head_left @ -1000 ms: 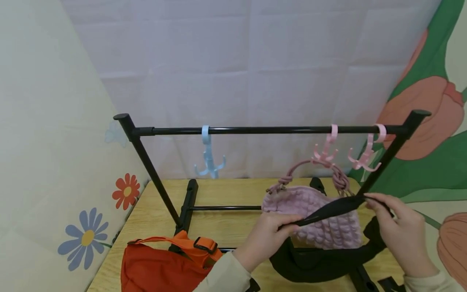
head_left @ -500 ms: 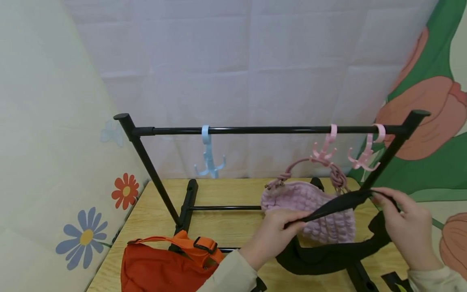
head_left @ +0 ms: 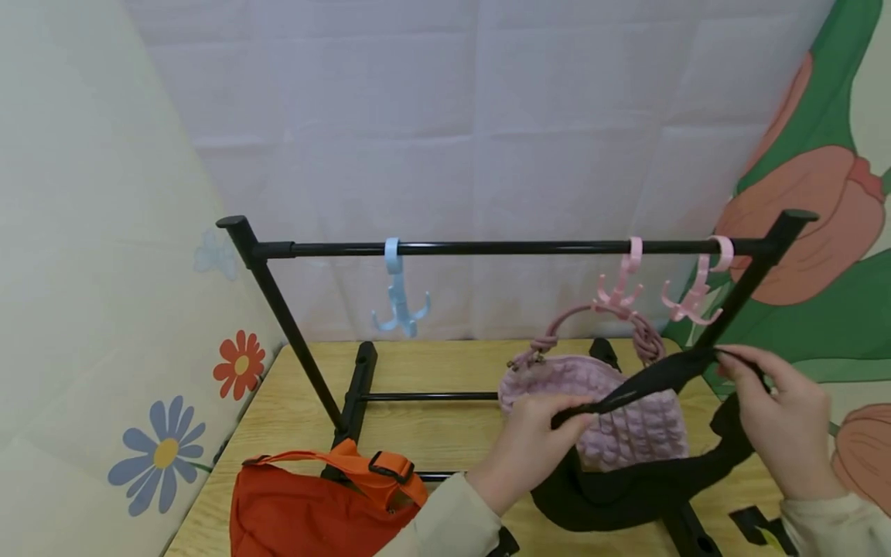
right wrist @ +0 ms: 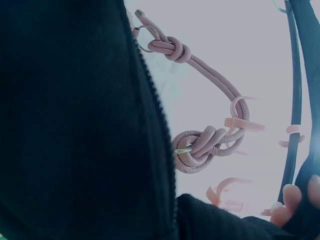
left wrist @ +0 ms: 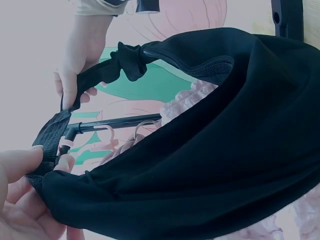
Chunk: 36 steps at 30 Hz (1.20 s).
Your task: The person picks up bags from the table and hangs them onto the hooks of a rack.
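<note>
Between both hands hangs a black shoulder bag [head_left: 626, 495], its zipper showing in the wrist views. My left hand [head_left: 532, 441] pinches the strap [head_left: 643, 387] near its left end. The right hand [head_left: 783, 418] grips the strap's other end, higher and near the rack's right post. Behind the black bag, a puffy lilac bag [head_left: 567, 379] hangs by its knotted cord handle from a pink hook [head_left: 617, 290]. A second pink hook [head_left: 692, 298] on the right has nothing on it and sits just above the strap.
A black rack [head_left: 487, 248] stands on the wooden table [head_left: 431, 363]. From its bar's left part hangs a light blue hook [head_left: 399, 302]. An orange-red bag [head_left: 299, 510] lies at front left. A small dark item [head_left: 755, 526] lies at front right.
Both hands have shifted right and slightly up with the black bag's strap, toward the right post. The lilac bag has swayed slightly.
</note>
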### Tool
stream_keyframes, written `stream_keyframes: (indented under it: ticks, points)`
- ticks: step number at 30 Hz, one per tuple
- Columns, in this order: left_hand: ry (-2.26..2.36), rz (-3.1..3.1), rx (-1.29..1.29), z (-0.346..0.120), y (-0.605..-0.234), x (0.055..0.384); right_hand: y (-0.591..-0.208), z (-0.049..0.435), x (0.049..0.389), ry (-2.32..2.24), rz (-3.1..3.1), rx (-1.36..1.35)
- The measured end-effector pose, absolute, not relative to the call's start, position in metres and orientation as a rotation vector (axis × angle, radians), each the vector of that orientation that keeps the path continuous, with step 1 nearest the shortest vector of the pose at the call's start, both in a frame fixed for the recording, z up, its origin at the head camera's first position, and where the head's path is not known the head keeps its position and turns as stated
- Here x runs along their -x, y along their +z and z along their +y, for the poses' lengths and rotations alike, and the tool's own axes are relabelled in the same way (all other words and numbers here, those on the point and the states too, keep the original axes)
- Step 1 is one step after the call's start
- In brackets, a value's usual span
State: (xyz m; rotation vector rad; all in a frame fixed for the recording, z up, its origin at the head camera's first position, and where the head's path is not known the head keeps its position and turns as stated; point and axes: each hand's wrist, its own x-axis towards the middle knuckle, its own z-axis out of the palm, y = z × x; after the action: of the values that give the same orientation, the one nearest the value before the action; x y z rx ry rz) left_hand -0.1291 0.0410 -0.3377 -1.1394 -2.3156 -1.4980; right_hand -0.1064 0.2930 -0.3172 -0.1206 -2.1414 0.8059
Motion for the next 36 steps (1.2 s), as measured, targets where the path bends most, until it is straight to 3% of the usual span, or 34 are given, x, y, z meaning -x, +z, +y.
stream_keyframes:
  ticks: [14,36]
  points:
    - [-1.634,-2.247,0.934,0.049,-0.328,0.133,-0.308,0.295,0.112,0.786,-2.126,0.063]
    - [-1.713,-2.084,0.955,0.054,-0.325,0.144,-0.304,0.299,0.123,0.803,-2.117,0.089]
